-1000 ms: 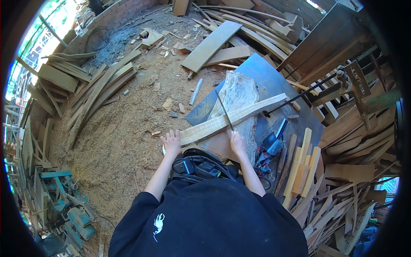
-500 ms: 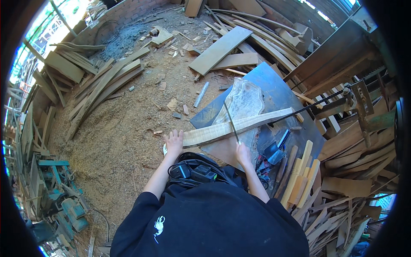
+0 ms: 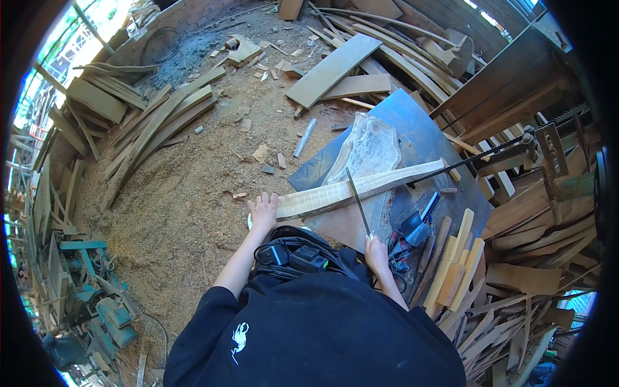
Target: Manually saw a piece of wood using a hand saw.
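A long, slightly curved wooden board (image 3: 309, 200) slants across in front of me, over a pale irregular slab (image 3: 367, 147) and a blue-grey metal tabletop (image 3: 464, 190). My left hand (image 3: 263, 211) grips its left end, fingers over the top. Closed round the near end of a thin, dark, long-bladed hand tool (image 3: 359, 203) is my right hand (image 3: 376, 253). The blade crosses the board near its middle; whether it is a saw or a file is unclear. By the board's far right tip runs a toothed dark saw blade (image 3: 480, 157).
Light wooden sticks (image 3: 451, 264) and a blue-and-black object (image 3: 414, 229) lie right of my right hand. Coiled black cable (image 3: 290, 242) sits against my front. Scrap wood (image 3: 509, 322) is heaped at the right. Green machinery (image 3: 113, 319) stands left on the sawdust-covered floor.
My right hand has drawn the long-bladed tool back toward me and slightly right across the board. My left hand keeps its hold on the board's end.
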The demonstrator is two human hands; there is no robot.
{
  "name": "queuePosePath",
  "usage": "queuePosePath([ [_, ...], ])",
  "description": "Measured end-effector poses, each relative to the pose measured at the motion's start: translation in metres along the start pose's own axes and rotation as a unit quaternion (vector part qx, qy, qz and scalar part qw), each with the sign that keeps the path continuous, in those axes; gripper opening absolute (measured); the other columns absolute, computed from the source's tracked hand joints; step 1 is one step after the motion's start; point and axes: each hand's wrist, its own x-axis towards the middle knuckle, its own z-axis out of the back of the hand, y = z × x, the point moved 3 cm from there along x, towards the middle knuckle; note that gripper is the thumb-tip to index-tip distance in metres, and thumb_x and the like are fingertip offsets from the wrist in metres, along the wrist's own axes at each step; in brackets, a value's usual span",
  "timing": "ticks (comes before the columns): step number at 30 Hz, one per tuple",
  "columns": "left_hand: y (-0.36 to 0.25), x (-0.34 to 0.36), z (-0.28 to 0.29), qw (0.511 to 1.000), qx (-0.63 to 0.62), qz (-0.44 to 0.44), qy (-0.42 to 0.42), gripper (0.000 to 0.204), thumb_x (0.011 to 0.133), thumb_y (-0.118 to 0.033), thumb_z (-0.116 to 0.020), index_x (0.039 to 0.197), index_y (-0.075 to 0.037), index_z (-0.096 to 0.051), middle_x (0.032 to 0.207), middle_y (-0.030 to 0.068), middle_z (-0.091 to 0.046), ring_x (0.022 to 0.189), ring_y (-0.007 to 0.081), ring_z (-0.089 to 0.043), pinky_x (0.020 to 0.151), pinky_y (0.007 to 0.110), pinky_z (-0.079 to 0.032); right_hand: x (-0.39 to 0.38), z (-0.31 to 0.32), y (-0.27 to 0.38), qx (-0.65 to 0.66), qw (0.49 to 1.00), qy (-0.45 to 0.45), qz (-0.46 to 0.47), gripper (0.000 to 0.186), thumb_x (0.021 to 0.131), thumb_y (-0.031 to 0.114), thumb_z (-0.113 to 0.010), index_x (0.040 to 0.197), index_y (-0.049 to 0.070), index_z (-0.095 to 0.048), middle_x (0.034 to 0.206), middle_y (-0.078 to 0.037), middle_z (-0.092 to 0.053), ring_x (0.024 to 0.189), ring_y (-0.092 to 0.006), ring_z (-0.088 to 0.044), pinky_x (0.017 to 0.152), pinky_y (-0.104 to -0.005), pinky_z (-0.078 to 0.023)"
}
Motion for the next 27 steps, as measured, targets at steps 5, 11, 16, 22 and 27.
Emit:
queuePosePath([
  [5, 0.000, 0.000, 0.004, 0.998, -0.018, 0.004, 0.061, 0.064, 0.055, -0.015, -0.070, 0.112, -0.013, -0.041, 0.103, 0.0092, -0.044, 0.099, 0.0258, -0.046, 0.083, 0.054, -0.034, 0.037, -0.002, 0.025, 0.005, 1.000, -0.008, -0.016, 0.039, 0.088, 0.032, -0.039, 0.082, -0.004, -0.052, 0.072, -0.030, -0.056, 0.071, -0.0454, -0.054, 0.064, -0.0511, -0.042],
  [11, -0.011, -0.003, 0.015, 0.990, -0.046, 0.023, 0.128, 0.077, 0.047, -0.017, -0.075, 0.114, -0.013, -0.038, 0.103, 0.0095, -0.044, 0.100, 0.0272, -0.046, 0.083, 0.055, -0.035, 0.067, -0.002, 0.051, 0.051, 0.998, -0.038, 0.001, 0.040, 0.088, 0.033, -0.039, 0.083, -0.004, -0.051, 0.074, -0.030, -0.055, 0.073, -0.0456, -0.054, 0.066, -0.0518, -0.041],
  [16, -0.003, 0.000, 0.007, 0.989, -0.054, 0.023, 0.137, 0.078, 0.047, -0.017, -0.074, 0.116, -0.013, -0.037, 0.103, 0.0096, -0.044, 0.100, 0.0272, -0.045, 0.084, 0.055, -0.035, 0.030, 0.010, 0.025, 0.001, 1.000, 0.006, 0.008, 0.038, 0.087, 0.033, -0.040, 0.085, -0.004, -0.050, 0.071, -0.029, -0.056, 0.071, -0.0453, -0.055, 0.064, -0.0509, -0.042],
  [22, 0.000, 0.006, 0.008, 0.989, -0.028, 0.012, 0.146, 0.078, 0.046, -0.015, -0.074, 0.116, -0.013, -0.038, 0.105, 0.0100, -0.044, 0.102, 0.0271, -0.045, 0.085, 0.055, -0.034, 0.010, 0.018, 0.016, -0.018, 1.000, 0.008, -0.004, 0.036, 0.087, 0.032, -0.040, 0.085, -0.002, -0.051, 0.070, -0.029, -0.056, 0.071, -0.0449, -0.055, 0.064, -0.0514, -0.042],
  [27, -0.008, -0.002, 0.005, 0.986, -0.061, 0.027, 0.150, 0.081, 0.046, -0.017, -0.075, 0.117, -0.013, -0.036, 0.106, 0.0106, -0.043, 0.103, 0.0277, -0.045, 0.085, 0.054, -0.034, 0.057, 0.011, 0.048, 0.018, 1.000, -0.021, 0.011, 0.035, 0.087, 0.031, -0.040, 0.083, -0.003, -0.051, 0.072, -0.029, -0.056, 0.072, -0.0449, -0.054, 0.065, -0.0510, -0.042],
])
